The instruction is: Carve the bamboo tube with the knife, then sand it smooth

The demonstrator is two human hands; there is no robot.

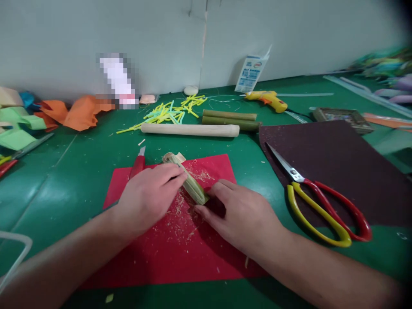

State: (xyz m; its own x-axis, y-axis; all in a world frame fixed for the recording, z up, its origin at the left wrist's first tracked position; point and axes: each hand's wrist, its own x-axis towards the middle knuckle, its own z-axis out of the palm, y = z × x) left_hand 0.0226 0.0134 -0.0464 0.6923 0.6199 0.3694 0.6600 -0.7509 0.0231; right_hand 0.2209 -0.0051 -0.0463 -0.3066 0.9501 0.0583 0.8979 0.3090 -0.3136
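A partly peeled green bamboo piece (193, 187) lies slanted over a red sheet (154, 262) strewn with fine shavings. My left hand (151, 197) is closed with its fingertips on the upper side of that piece. Thumb and fingers of my right hand (241, 210) pinch its lower end. A red-handled craft knife (138, 164) points away from me beside my left hand, which hides part of its handle. By the far end of the bamboo sits a small pale chip (180, 157).
Large scissors (296, 175) with red and yellow handles lie on a dark sheet (328, 159) at right. Behind are a pale stick (189, 130), green bamboo lengths (230, 123), yellow straw pieces (167, 113) and a yellow glue gun (268, 99). Orange paper (82, 113) lies left.
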